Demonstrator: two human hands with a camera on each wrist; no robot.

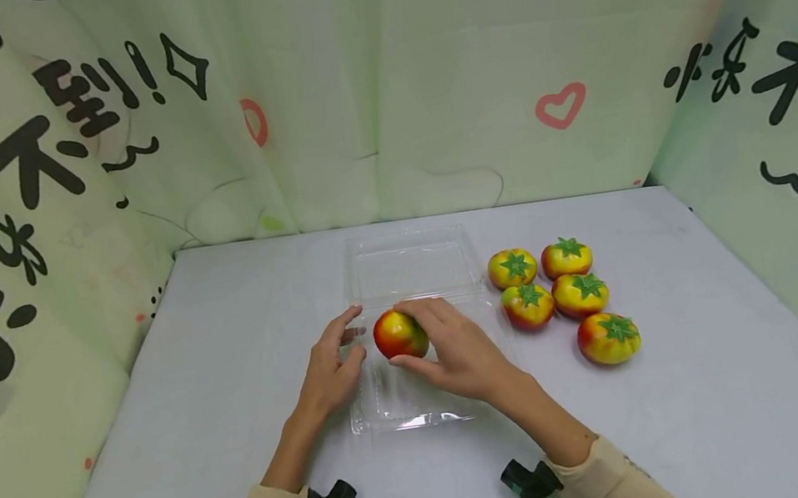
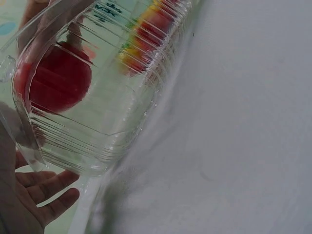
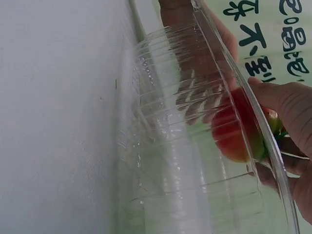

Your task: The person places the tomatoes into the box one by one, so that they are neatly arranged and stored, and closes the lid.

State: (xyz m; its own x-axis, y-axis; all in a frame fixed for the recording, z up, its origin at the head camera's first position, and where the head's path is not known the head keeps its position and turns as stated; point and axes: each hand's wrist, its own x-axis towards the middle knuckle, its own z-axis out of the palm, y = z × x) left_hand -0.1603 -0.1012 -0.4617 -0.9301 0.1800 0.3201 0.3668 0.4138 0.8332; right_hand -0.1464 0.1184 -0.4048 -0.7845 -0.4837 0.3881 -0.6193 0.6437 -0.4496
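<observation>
A clear plastic clamshell container (image 1: 419, 398) lies on the table with its lid (image 1: 407, 269) folded back. Over its base, my right hand (image 1: 462, 354) holds a red and yellow tomato (image 1: 397, 335) between thumb and fingers. In the right wrist view the tomato (image 3: 235, 129) shows through the clear wall, with the right hand (image 3: 292, 117) around its far side. My left hand (image 1: 331, 369) is at the container's left edge, fingers spread and holding nothing. The left wrist view shows those fingers (image 2: 53, 187) beside the container's ribbed corner.
To the container's right are several more tomatoes with green tops: two at the back (image 1: 513, 268) (image 1: 567, 258), two in the middle (image 1: 528, 307) (image 1: 580, 295), and a nearer one (image 1: 608, 338). A printed curtain (image 1: 452, 74) encloses the white table (image 1: 227, 322).
</observation>
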